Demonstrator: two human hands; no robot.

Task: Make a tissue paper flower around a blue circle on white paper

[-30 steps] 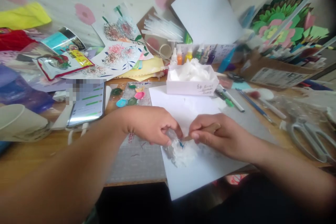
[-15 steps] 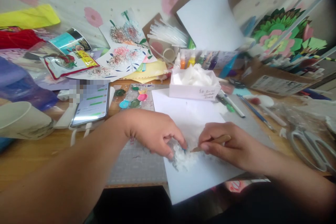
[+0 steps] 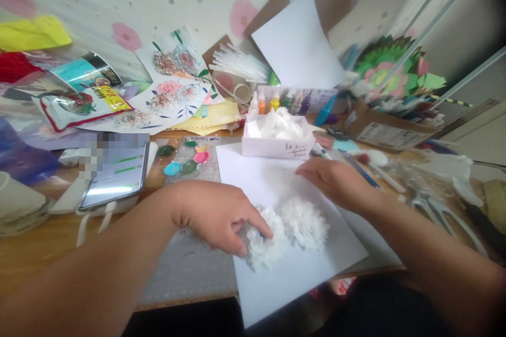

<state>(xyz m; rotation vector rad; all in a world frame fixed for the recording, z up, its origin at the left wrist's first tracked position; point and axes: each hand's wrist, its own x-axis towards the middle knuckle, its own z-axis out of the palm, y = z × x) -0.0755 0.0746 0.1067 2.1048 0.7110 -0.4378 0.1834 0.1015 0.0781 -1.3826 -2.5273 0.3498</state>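
Observation:
Two round, ruffled white clusters lie side by side on a white sheet of paper [image 3: 272, 295]. My left hand [image 3: 215, 216] rests on the left cluster [image 3: 266, 255], its index finger and thumb spread apart over the ruffles. A small spot of blue shows by that finger; I cannot make out what it is. The right cluster [image 3: 306, 224] sits apart from both hands. My right hand [image 3: 336, 179] hovers over the paper's upper right side, close to the white box [image 3: 272, 148] full of white tissue pieces [image 3: 279, 124]. Its fingers are pressed together, and whatever they hold is hidden.
Paint cups [image 3: 190, 167] stand on the grey mat [image 3: 190, 274] to the left, near a phone [image 3: 114, 174] and a paper cup [image 3: 19, 205]. Scissors [image 3: 443, 218] and brushes [image 3: 359, 168] lie right. Paint bottles [image 3: 274, 102] stand behind the box.
My right hand has moved up and away from the clusters toward the box, uncovering the right cluster. The wooden stick it held no longer shows. My left hand stays on the left cluster.

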